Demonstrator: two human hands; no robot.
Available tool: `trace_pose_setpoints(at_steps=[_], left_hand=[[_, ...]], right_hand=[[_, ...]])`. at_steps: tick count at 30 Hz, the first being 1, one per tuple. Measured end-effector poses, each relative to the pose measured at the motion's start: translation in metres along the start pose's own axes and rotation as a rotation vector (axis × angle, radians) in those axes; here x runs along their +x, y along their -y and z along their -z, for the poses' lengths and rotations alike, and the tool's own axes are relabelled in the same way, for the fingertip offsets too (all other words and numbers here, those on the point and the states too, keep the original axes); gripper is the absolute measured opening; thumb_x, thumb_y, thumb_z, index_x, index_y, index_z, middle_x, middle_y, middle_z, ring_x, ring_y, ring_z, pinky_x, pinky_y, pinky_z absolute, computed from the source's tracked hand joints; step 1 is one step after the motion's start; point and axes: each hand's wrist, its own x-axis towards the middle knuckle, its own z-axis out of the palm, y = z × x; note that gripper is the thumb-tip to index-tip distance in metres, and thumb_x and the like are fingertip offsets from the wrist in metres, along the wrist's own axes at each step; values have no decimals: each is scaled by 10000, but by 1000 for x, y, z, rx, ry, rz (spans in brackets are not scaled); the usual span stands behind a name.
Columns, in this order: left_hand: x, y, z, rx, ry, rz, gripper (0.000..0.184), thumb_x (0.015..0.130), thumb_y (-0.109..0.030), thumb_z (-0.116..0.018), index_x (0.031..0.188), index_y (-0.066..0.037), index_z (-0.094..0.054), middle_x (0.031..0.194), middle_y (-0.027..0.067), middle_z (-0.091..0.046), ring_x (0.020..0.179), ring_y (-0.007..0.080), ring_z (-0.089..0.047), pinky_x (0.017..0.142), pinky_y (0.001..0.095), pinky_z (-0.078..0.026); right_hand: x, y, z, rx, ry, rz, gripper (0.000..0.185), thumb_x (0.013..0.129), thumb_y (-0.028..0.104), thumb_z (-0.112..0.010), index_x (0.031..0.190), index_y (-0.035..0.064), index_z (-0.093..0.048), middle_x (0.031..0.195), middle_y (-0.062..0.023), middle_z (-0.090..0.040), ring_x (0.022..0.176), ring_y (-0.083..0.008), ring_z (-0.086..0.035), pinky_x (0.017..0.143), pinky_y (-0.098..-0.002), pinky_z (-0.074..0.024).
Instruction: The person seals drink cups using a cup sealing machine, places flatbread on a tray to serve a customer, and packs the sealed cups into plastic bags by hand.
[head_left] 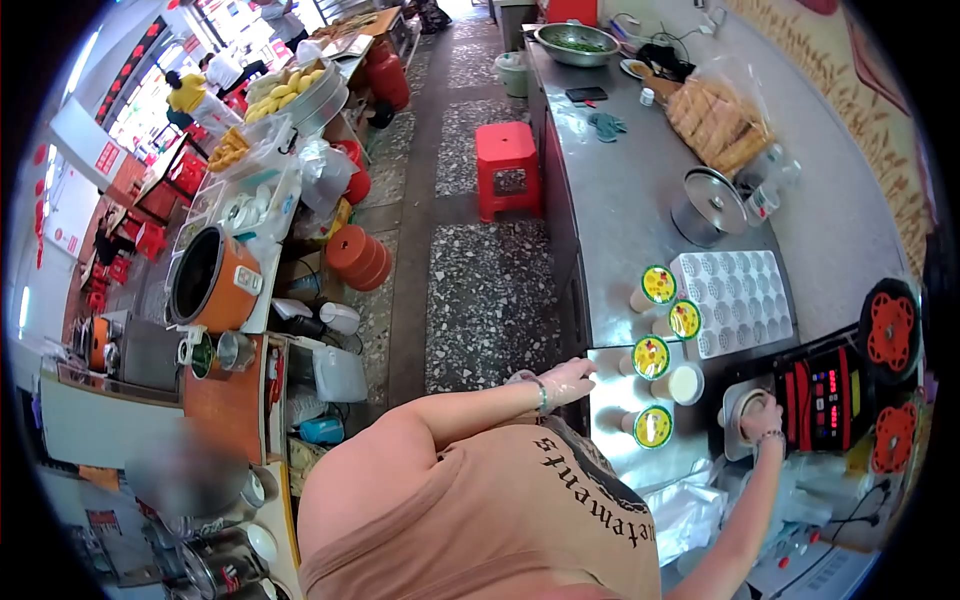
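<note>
cups (652,358) with printed tops number four on the bench (635,175); one pale cup (685,384) lacks one. right fingers (758,402) grip another in the sealer (822,400); left fingers (572,369) are loosely spread, empty.

One head view, wide with dark round edges, looks down from above the shirt (560,500), close up. Left hand (568,383) and right hand (760,418) sit near; counter (630,180) and floor (480,290) run away toward the top.
</note>
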Motion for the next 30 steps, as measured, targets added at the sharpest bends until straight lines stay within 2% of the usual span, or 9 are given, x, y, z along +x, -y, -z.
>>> trace_pose_setpoints(at_steps=[13,16,19,21,25,27,28,29,30], left_hand=[[-7,-38,-3,-41,57,-249,505,887,-225,-501,1341,-15,-426,1247,202,-476,1148,312,-510,1006,383,-393],[-8,-42,-3,-32,67,-291,510,888,-212,-496,1352,-17,-413,1251,197,-475,1134,316,-520,998,379,-400],[-12,-57,1,7,79,-341,540,886,-206,-525,1374,-21,-385,1267,204,-472,1157,314,-516,1011,393,-397],[-13,-65,1,-119,110,-518,589,877,-223,-586,1388,-32,-364,1301,216,-458,1221,325,-480,1044,412,-377],[-26,-105,2,123,-11,-869,682,826,-271,-680,1388,-46,-364,1347,214,-430,1276,338,-436,1068,421,-358],[-33,-128,2,365,-44,-1235,768,763,-307,-740,1383,-48,-369,1382,204,-409,1298,344,-409,1079,405,-351],[-37,-136,1,423,-80,-1383,834,700,-340,-785,1361,-30,-383,1310,185,-467,1201,341,-490,1026,418,-389],[-40,-141,-1,424,-79,-1385,834,700,-340,-785,1361,-30,-383,1310,185,-467,1201,341,-490,1026,418,-389],[-43,-145,-4,483,67,-1309,825,687,-347,-793,1336,-22,-401,1252,172,-496,1123,337,-525,977,426,-410]], right_hand=[[-24,-1,9,136,-86,45,885,610,230,-779,1388,117,-372,1330,-245,-422,1215,-406,-449,1051,-408,-386],[-46,10,19,86,-228,64,888,622,183,-784,1398,95,-362,1361,-253,-398,1244,-404,-427,1060,-418,-368],[-87,42,29,204,-346,157,839,657,114,-767,1394,67,-370,1374,-231,-399,1259,-375,-424,1068,-416,-348],[-116,67,24,418,-432,512,724,682,74,-748,1338,43,-443,1320,-187,-471,1227,-334,-459,1059,-394,-353],[-172,132,22,653,-90,716,564,703,80,-739,1225,9,-537,1220,-142,-563,1132,-289,-543,998,-368,-413],[-196,159,36,558,131,675,538,712,86,-735,1208,9,-541,1226,-143,-558,1124,-267,-548,958,-377,-435],[-196,158,20,620,148,683,522,708,93,-741,1190,20,-553,1229,-156,-557,1103,-303,-559,929,-373,-444],[-200,164,17,703,253,720,492,762,126,-711,1211,16,-543,1253,-164,-545,1136,-304,-536,942,-375,-436],[-189,159,-4,458,225,827,508,793,193,-697,1242,25,-529,1273,-184,-526,1165,-335,-510,966,-405,-417]])
